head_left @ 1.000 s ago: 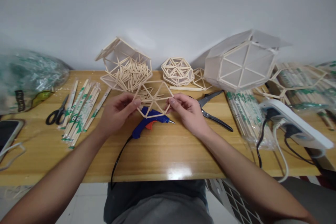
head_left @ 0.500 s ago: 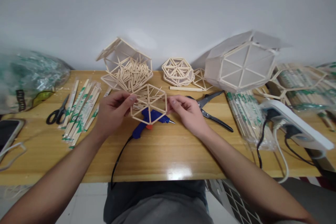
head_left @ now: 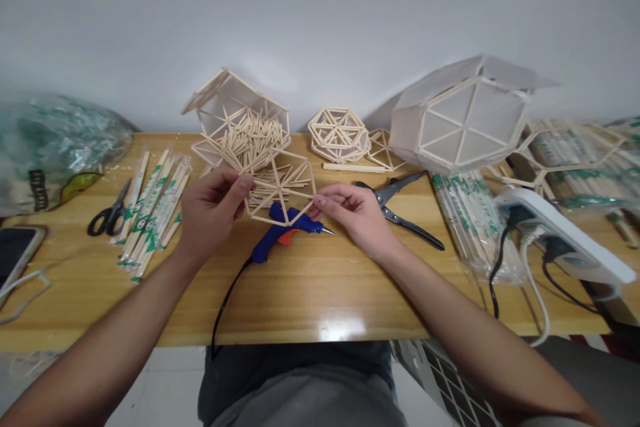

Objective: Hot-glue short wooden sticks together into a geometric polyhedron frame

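A hexagonal wooden stick frame point(head_left: 280, 191) with spokes meeting in its middle is held up between my hands. My left hand point(head_left: 210, 213) pinches its left corner between thumb and fingers. At the right corner, my right hand point(head_left: 353, 217) grips it with thumb and fingertips. Under the frame lies a blue glue gun point(head_left: 280, 230) with an orange trigger, its nozzle pointing right and its cord running to the table's front edge. Behind the frame, short cut sticks point(head_left: 257, 137) fill an open-sided stick-and-sheet container point(head_left: 240, 90), and more sticks lie in front of it.
Black scissors point(head_left: 111, 213) and wrapped chopsticks point(head_left: 155, 213) lie left. Black-handled cutters point(head_left: 400, 210) rest right of my right hand. A small stick lantern frame point(head_left: 340, 135) and a larger covered one point(head_left: 460, 120) stand by the wall. A white power strip point(head_left: 565, 237) is at right.
The hexagonal frame has turned and tilted between my hands, its lower edge rising a little. My right thumb now sits at its right corner.
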